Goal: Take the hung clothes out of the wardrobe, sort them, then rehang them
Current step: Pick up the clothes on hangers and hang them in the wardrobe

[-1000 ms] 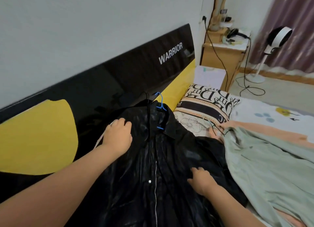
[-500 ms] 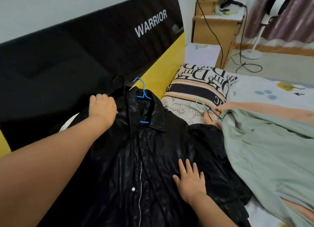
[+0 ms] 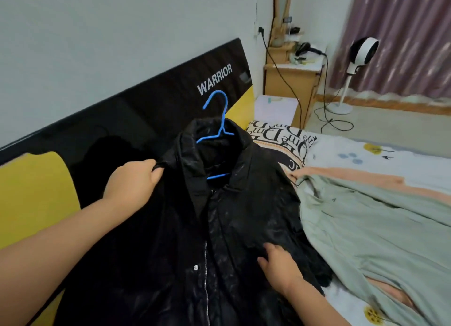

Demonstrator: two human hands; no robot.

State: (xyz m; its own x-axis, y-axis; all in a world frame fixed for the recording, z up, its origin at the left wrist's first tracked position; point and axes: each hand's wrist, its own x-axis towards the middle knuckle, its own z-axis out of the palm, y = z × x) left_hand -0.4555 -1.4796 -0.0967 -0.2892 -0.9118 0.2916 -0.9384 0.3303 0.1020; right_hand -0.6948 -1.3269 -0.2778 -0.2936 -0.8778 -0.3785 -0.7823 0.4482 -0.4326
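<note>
Both forearms are bare to the frame's edge, without sleeves; the left hand [image 3: 133, 184] and right hand [image 3: 280, 264] wear no gloves, rings or watch.

This is a bedroom in a home. A bed [image 3: 366, 155] with a flowered sheet stands against a black and yellow headboard [image 3: 146, 111], a printed pillow [image 3: 280, 140] at its head. Beside it stands a wooden bedside table [image 3: 290, 86] with trailing cables, and further off a white fan [image 3: 361, 55] stands before a purple curtain [image 3: 402, 38].
</note>
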